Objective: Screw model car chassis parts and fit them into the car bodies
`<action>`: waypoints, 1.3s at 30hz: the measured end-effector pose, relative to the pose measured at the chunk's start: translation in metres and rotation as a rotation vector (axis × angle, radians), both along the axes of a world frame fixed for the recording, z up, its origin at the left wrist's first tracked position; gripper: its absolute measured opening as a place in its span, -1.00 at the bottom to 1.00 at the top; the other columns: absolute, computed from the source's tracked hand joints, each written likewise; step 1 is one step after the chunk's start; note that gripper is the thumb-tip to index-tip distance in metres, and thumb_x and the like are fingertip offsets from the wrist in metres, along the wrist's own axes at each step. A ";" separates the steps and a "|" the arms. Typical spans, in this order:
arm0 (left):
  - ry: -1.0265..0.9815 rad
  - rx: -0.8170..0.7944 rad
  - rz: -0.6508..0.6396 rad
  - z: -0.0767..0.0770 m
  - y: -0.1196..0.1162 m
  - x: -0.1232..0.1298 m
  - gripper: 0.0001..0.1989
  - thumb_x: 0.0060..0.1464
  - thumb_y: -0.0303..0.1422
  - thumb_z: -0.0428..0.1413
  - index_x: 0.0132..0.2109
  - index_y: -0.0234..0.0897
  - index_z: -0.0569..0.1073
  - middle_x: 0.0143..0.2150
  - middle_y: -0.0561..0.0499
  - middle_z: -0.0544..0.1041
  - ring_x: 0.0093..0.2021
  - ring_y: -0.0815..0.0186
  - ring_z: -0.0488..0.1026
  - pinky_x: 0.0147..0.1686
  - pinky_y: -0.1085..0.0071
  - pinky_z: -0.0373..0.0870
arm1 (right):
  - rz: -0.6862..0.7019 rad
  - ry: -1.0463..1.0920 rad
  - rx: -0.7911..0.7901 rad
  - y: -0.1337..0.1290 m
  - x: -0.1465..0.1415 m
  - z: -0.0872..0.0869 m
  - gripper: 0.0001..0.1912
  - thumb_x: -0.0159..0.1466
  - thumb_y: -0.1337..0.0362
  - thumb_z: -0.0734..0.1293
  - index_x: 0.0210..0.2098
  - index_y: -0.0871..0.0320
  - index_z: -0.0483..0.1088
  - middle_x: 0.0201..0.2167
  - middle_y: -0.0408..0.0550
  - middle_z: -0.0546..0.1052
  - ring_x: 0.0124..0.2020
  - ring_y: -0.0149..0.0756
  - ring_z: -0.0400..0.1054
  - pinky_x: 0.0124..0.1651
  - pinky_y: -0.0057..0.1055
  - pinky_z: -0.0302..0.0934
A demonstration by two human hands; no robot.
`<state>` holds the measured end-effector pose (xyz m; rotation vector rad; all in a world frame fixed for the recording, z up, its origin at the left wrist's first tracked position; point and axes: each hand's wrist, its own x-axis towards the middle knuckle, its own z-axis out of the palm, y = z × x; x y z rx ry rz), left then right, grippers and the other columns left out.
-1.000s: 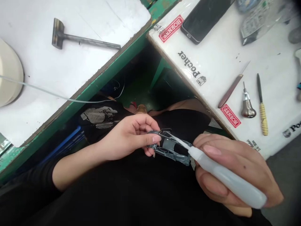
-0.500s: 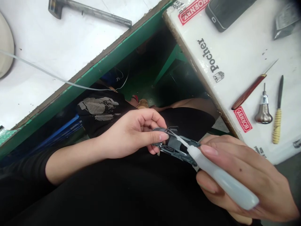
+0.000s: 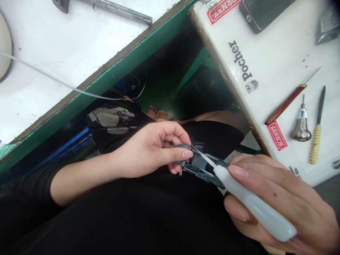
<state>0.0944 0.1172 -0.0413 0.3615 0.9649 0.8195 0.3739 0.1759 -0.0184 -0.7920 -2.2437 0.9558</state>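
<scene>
1. Over a black-clothed lap point(image 3: 106, 219), the left hand point(image 3: 151, 148) grips a grey model car body point(image 3: 202, 166) between fingers and thumb.
2. Right hand point(image 3: 281, 202) clasps a white needle-tipped squeeze bottle point(image 3: 255, 205), its tip over the car.

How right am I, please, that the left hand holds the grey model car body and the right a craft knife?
Wrong tool: the head view shows the right hand holding a needle-tip bottle to the grey model car body, held by the left hand; the craft knife lies on the board.
</scene>
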 end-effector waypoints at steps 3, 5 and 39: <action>-0.006 -0.002 0.006 0.000 0.000 0.000 -0.67 0.27 -0.29 0.58 -0.07 -0.31 0.61 -0.35 0.02 0.72 -0.41 0.31 0.71 -0.35 0.47 0.70 | 0.131 -0.018 0.212 0.008 -0.002 0.007 -0.42 0.43 0.17 0.65 0.39 0.11 0.66 -0.21 0.00 0.82 -0.37 -0.02 0.67 -0.47 -0.08 0.61; -0.009 -0.001 0.009 -0.001 0.000 0.000 -0.68 0.28 -0.29 0.58 -0.07 -0.31 0.62 -0.35 0.02 0.72 -0.41 0.31 0.71 -0.35 0.47 0.70 | 0.220 -0.087 0.210 0.015 -0.003 0.013 -0.41 0.40 0.18 0.66 0.38 0.07 0.65 -0.21 -0.03 0.82 -0.38 -0.02 0.68 -0.48 -0.09 0.62; -0.030 0.020 -0.005 -0.002 -0.002 -0.001 -0.68 0.29 -0.34 0.57 -0.05 -0.35 0.60 -0.33 0.02 0.72 -0.40 0.37 0.70 -0.34 0.51 0.72 | 0.219 -0.218 0.213 0.011 -0.003 0.023 -0.67 0.58 0.09 0.50 0.23 0.05 0.49 -0.28 -0.05 0.66 -0.29 -0.06 0.68 -0.41 -0.14 0.62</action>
